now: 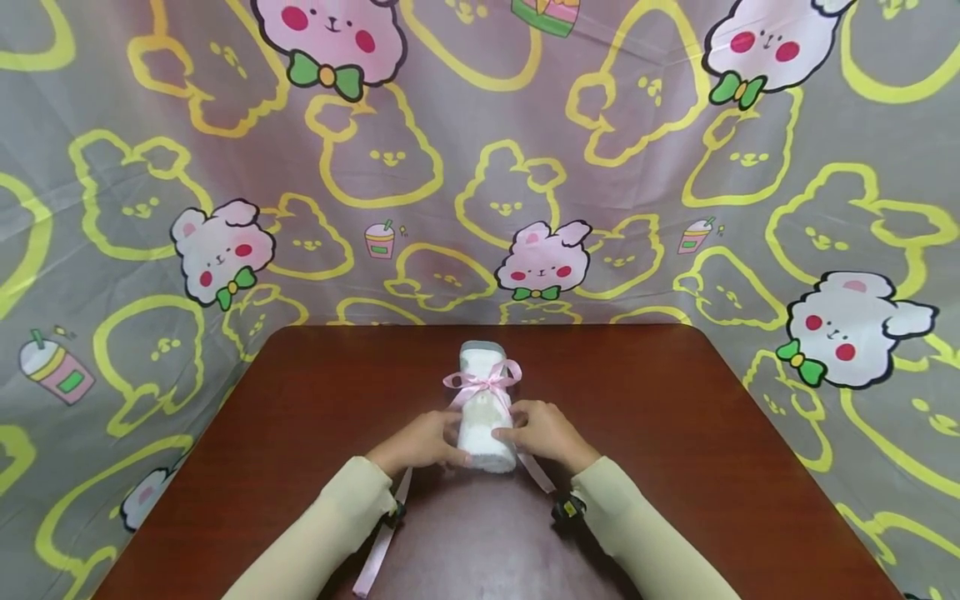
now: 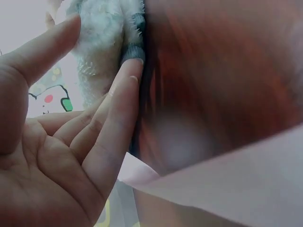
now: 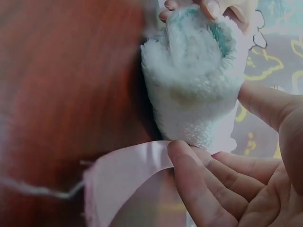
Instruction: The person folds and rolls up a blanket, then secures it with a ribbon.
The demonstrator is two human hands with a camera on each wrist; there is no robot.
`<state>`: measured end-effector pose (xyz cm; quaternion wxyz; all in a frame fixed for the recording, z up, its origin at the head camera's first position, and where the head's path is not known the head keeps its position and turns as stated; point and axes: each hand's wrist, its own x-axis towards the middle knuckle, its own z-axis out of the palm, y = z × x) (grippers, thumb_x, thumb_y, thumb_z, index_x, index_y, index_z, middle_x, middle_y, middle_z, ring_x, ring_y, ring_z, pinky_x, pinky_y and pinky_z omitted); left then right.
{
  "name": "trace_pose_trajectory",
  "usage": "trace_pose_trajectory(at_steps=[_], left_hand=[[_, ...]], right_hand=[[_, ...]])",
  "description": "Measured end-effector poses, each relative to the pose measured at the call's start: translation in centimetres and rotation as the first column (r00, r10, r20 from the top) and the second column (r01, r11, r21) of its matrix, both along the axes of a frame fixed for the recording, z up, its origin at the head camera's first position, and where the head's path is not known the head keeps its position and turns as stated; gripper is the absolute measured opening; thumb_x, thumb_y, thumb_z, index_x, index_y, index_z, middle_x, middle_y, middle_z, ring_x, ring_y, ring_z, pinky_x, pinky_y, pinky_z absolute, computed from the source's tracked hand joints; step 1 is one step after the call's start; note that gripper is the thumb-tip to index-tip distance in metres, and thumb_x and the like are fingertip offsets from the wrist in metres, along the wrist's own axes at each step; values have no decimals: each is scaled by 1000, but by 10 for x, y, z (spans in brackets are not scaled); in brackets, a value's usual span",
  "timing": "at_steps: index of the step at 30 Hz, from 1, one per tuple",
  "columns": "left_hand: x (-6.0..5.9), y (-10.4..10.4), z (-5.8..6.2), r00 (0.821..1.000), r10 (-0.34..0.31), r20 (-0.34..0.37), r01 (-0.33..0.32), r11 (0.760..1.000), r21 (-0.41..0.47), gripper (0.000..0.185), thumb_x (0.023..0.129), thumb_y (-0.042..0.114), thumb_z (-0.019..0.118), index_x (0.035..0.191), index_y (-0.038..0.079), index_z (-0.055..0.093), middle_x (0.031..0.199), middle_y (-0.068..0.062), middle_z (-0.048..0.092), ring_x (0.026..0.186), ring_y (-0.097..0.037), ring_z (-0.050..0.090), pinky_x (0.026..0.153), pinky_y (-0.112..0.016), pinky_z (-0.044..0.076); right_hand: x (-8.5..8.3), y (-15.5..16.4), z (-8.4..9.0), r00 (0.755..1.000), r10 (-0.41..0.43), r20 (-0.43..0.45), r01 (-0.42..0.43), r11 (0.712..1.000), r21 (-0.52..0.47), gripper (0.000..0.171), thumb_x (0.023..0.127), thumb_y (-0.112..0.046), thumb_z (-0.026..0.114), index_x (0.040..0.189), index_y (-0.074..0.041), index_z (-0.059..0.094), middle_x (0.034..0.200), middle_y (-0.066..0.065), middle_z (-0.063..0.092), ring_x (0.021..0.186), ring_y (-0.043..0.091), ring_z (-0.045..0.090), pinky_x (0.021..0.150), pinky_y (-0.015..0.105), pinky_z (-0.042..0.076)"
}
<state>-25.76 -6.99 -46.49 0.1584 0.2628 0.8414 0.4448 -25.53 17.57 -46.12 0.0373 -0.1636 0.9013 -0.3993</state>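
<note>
A rolled white towel lies on the dark red-brown table, tied with a pink ribbon bow. My left hand rests against the roll's near left side. Its fingers are straight, their tips touching the towel. My right hand holds the roll's near right end. In the right wrist view its thumb lies along the side of the towel and its bent fingers touch the roll's base and the ribbon.
Long pink ribbon tails trail toward me on the table, one under my left forearm and one by my right wrist. A grey cloth printed with rabbits hangs behind and around the table.
</note>
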Motion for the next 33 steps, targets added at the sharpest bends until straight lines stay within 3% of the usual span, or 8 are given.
trace_pose_trajectory(at_steps=[10,21,26,31,33], left_hand=[[-20,6,7,1000,-8,-28,7,998,-61,75,75,15,85,134,-11,47,91,-11,70,61,-23,66,55,-34,54],[-20,4,9,1000,2,-3,-2,998,-66,79,75,20,85,135,-12,46,99,-15,69,72,-18,67,62,-33,54],[-20,-13,16,999,24,-25,-26,998,-63,75,78,24,83,135,-10,48,94,-9,71,79,-20,68,66,-35,54],[-27,-41,27,996,84,-34,-84,996,10,48,92,11,67,132,-10,50,92,-16,68,73,-29,68,64,-43,55],[-32,-53,31,989,126,-72,-126,992,5,41,94,8,64,130,-8,52,91,-16,69,72,-27,67,64,-42,55]], right_hand=[[-14,4,-4,995,-57,76,61,996,-57,54,80,-39,80,117,-2,62,85,3,66,65,16,64,55,31,54],[-10,9,-1,992,-69,107,77,994,-80,56,82,-39,79,119,-2,61,85,4,65,67,20,65,57,32,54],[-12,20,1,993,-77,91,83,995,-61,57,84,-41,75,122,-1,60,86,3,66,67,20,66,58,32,53],[-19,34,11,993,-97,64,99,995,-31,46,89,-31,73,121,0,62,90,4,67,68,20,67,61,33,54],[-23,39,15,995,-94,40,95,995,-9,40,90,-28,71,119,-1,63,93,5,67,69,19,67,62,34,54]])
